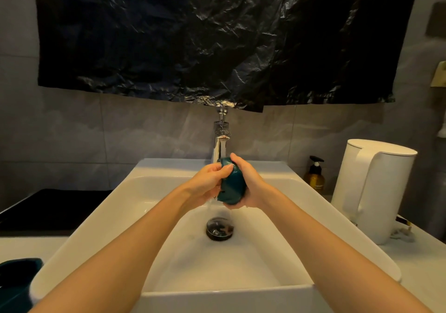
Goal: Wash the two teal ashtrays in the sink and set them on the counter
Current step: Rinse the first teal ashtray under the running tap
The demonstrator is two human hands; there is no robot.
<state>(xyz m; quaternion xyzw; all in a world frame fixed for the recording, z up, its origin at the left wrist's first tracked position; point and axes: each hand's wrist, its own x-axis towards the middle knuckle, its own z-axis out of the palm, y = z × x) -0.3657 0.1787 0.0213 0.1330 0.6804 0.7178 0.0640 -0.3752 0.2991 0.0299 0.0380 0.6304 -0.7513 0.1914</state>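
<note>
Under the running faucet [220,135], both hands grip one teal ashtray [233,186] over the sink [115,206]: left hand [208,182], right hand [248,180]; second ashtray [17,279] sits near left.

The second teal ashtray [17,276], at the front left corner of the counter [19,245], is cut off by the picture's edge. The left hand [208,183] and right hand [249,184] cover parts of the held ashtray [233,189]. The label on the pump bottle [315,176] is unreadable.
</note>
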